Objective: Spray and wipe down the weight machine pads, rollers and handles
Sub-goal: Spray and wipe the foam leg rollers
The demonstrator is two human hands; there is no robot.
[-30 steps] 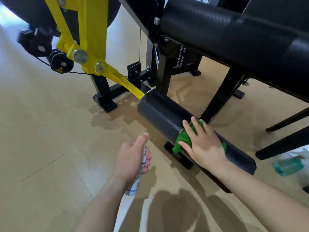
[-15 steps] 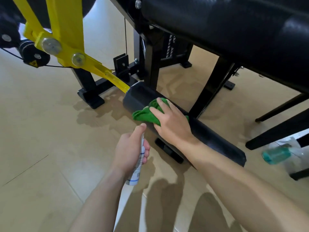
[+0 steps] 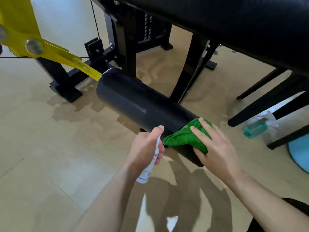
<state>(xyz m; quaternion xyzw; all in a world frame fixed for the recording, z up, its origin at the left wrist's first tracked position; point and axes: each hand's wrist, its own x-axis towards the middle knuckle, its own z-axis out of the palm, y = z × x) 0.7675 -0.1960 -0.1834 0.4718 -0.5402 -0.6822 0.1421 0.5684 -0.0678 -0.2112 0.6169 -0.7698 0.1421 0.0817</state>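
The right hand (image 3: pixel 215 144), fingers flat, presses a green terry cloth (image 3: pixel 184 138) onto the near end of the black cylindrical padded roller (image 3: pixel 142 104). The left hand (image 3: pixel 145 148) grips a slim white spray bottle (image 3: pixel 149 166) beside it.

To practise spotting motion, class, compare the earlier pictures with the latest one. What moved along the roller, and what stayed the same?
The right hand slid the green cloth along the roller, first up to the end by the yellow arm, then back to the near end, where it presses now. Nothing was picked up or let go. The left hand kept holding the spray bottle beside the roller.
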